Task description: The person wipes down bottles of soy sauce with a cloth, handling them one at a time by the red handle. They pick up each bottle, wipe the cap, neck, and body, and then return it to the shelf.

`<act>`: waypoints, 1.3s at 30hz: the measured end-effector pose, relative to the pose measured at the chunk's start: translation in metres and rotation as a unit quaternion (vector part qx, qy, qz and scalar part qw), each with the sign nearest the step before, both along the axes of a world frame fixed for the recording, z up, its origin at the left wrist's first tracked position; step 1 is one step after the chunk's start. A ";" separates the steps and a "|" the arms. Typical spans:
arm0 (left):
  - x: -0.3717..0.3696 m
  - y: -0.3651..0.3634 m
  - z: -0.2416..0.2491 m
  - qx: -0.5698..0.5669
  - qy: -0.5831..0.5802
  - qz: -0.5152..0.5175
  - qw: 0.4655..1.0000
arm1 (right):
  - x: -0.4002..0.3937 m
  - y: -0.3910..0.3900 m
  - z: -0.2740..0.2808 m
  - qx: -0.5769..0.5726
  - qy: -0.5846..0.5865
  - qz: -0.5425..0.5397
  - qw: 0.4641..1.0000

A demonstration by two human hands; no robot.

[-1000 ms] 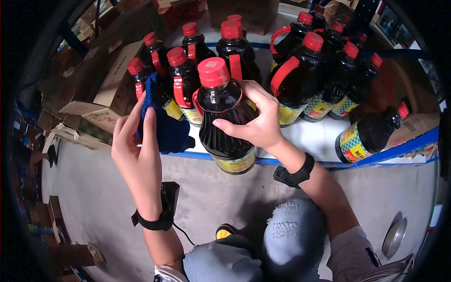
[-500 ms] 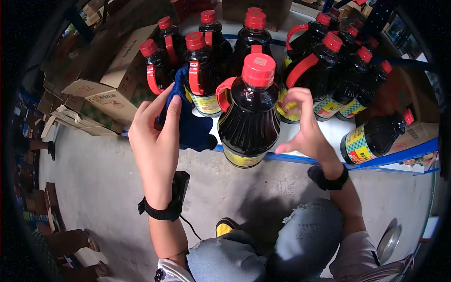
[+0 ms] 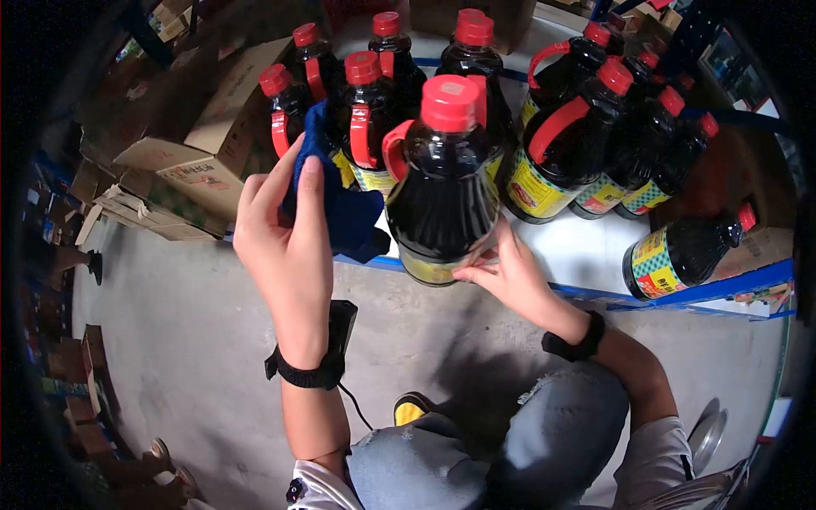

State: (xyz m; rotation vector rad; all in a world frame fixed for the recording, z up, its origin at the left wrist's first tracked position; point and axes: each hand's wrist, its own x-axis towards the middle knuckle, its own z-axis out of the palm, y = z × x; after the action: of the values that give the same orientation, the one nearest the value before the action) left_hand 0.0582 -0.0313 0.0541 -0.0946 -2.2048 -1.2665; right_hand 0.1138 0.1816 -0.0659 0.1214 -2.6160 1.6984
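Pinched in my left hand is a dark blue cloth, its folds standing up between thumb and fingers. In front of me a large bottle of dark liquid with a red cap and red side handle stands at the shelf's front edge. My right hand grips its lower right side near the yellow label, thumb in front and the other fingers partly hidden behind. Just behind the cloth is a similar bottle, apart from my fingers.
More red-capped bottles stand in rows on the white shelf with a blue edge. One bottle leans or lies at the right. Opened cardboard boxes are at the left. Another person's feet show at lower left.
My right hand has gone from open beside the front bottle to closed on its lower side. That bottle appears slightly higher and further left. The left hand still holds the cloth.
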 end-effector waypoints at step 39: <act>-0.020 0.183 -0.056 0.126 -0.032 -0.304 0.944 | 0.050 0.106 0.049 -0.325 0.093 -0.205 0.918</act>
State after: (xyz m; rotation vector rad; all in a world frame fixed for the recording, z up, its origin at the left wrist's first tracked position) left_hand 0.0387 0.1514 -0.0016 -0.6843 -2.1157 -1.8918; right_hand 0.1639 0.2874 -0.0173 -0.2456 -1.6656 2.1301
